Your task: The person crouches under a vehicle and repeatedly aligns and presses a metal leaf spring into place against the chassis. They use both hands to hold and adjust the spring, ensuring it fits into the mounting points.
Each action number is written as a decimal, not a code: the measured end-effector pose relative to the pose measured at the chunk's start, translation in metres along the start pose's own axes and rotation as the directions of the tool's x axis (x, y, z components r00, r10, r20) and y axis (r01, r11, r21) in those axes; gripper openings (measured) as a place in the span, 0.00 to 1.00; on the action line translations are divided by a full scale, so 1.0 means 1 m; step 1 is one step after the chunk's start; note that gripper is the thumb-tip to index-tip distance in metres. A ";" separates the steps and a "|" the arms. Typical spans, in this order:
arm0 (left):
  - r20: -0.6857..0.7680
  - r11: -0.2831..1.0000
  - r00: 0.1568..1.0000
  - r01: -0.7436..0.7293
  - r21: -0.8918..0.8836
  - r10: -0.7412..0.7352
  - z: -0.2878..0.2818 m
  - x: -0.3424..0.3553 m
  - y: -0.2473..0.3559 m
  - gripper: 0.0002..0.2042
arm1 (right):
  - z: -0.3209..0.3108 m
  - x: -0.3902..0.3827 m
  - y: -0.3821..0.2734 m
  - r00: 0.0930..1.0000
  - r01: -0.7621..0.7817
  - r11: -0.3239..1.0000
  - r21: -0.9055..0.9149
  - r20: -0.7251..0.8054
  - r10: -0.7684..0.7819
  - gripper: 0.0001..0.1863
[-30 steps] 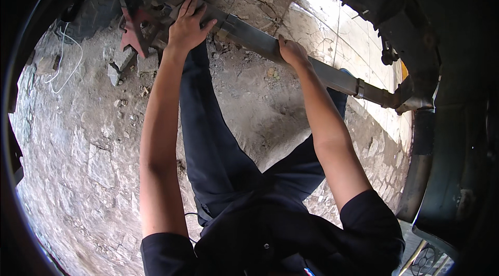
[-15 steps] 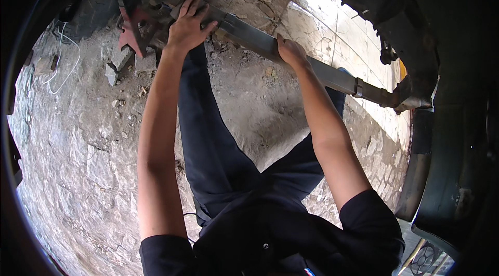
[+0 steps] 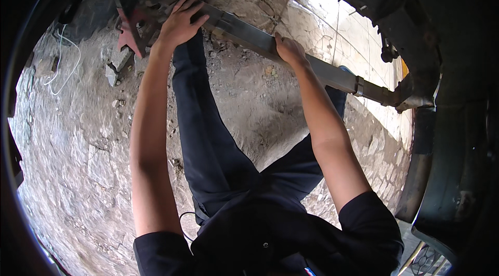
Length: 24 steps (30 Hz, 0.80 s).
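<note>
A long, flat-sided grey metal shaft [image 3: 244, 32] runs slantwise across the upper middle, its right end meeting a dark jointed part [image 3: 397, 99]. My right hand [image 3: 291, 51] is closed round the shaft's middle, thumb on the upper edge. At its left end rests my left hand [image 3: 182, 22], fingers spread and reaching up over dark metal parts; what lies under the palm is hidden. Just left of that hand stands a reddish jack stand [image 3: 131, 32].
Dark vehicle structure [image 3: 457, 136] curves overhead and down the right side. Broken concrete pieces [image 3: 118, 63] lie by the stand on rough ground. A white cord [image 3: 78, 60] loops at the left. Pale tiles [image 3: 358, 42] spread beyond the shaft. My legs stretch out beneath it.
My left hand and forearm have shifted slightly left along the shaft's end. The right hand keeps its hold almost unmoved.
</note>
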<state>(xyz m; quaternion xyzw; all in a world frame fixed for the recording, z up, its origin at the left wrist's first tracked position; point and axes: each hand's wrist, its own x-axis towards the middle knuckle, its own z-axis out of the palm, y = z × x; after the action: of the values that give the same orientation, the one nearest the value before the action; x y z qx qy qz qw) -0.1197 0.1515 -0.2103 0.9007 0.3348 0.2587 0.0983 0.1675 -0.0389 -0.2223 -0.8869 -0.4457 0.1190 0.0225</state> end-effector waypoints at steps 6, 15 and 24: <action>-0.018 0.995 0.999 -0.050 -0.085 0.048 -0.006 0.009 -0.029 0.23 | -0.005 -0.005 -0.012 0.999 -0.033 0.999 0.021 0.009 0.033 0.37; 0.060 0.998 0.998 -0.010 0.054 0.006 -0.002 0.004 -0.015 0.25 | -0.007 -0.007 -0.011 0.999 -0.046 0.999 0.006 -0.005 0.046 0.36; 0.087 0.990 0.996 0.014 0.140 -0.026 -0.011 0.012 -0.008 0.28 | -0.007 -0.006 -0.013 0.998 -0.057 0.998 -0.009 0.003 0.057 0.36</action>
<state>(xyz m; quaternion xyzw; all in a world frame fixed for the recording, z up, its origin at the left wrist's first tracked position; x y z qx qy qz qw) -0.1229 0.1654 -0.1989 0.9126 0.3565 0.1935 0.0525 0.1552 -0.0358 -0.2124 -0.8991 -0.4210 0.1189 0.0146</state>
